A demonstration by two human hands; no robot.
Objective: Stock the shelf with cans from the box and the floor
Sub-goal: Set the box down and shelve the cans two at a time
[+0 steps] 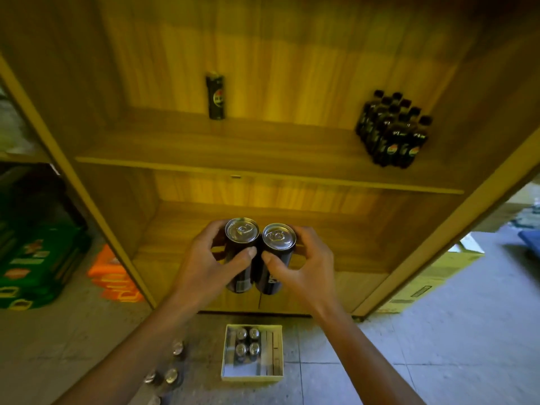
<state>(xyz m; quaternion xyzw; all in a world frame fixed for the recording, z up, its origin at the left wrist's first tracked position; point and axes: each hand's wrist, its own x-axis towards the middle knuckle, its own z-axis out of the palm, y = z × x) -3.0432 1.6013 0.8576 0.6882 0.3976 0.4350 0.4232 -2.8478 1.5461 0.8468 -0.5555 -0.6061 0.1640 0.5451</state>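
1. The left hand (209, 266) is wrapped around a tall dark can (241, 252), thumb across the front of it and fingers curled behind – a full grip.
2. The right hand (304, 268) grips a second dark can (276, 255) the same way, its thumb tip almost meeting the left thumb.
3. The two cans stand upright and touch side by side between the hands, silver tops up, in front of the lower shelf (336, 258) of a wooden cabinet.
4. Above the fingers, on the upper shelf (263, 147), a single can (215, 96) stands at the back; well to the right of it is a pack of dark bottles (393, 130).
5. Below the wrists, on the floor, an open box (252, 350) holds four cans in its left part.
6. Left of the box, beside the left forearm, several loose cans (171, 375) stand on the floor – slightly blurred.
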